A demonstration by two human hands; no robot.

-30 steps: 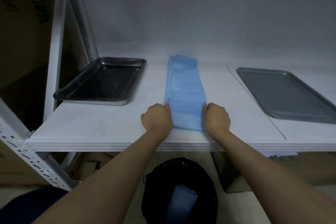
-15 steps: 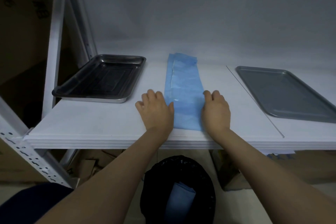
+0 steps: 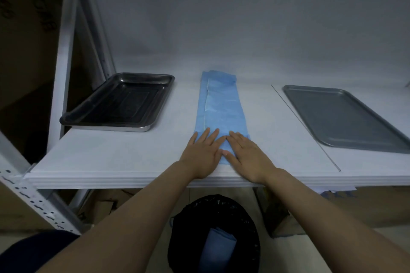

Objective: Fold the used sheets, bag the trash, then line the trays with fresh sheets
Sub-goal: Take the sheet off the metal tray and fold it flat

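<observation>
Pressing both palms down on the near end of the folded blue sheet (image 3: 219,104), we keep our left hand (image 3: 203,153) and right hand (image 3: 246,155) flat, fingers straight and close together, gripping nothing. The two hands angle toward each other, so that their fingertips almost meet over the middle of the sheet, and our thumbs lie side by side near its front edge. The sheet itself lies as a long narrow strip, running away from us, with a lengthwise fold edge showing along its left part and its far end slightly rumpled. It rests on the white shelf (image 3: 111,153), which carries everything around it. Left of the sheet, well apart from it, stands a deep steel tray (image 3: 124,99) with nothing lining it. Right of the sheet, also well apart, lies a flat grey tray (image 3: 339,117), likewise bare, and a thin seam in the board runs between that tray and the sheet. Below the sheet's near end, under the board's front edge, sits a bin with a black bag (image 3: 244,217), and inside it we see another folded blue sheet (image 3: 218,248).
</observation>
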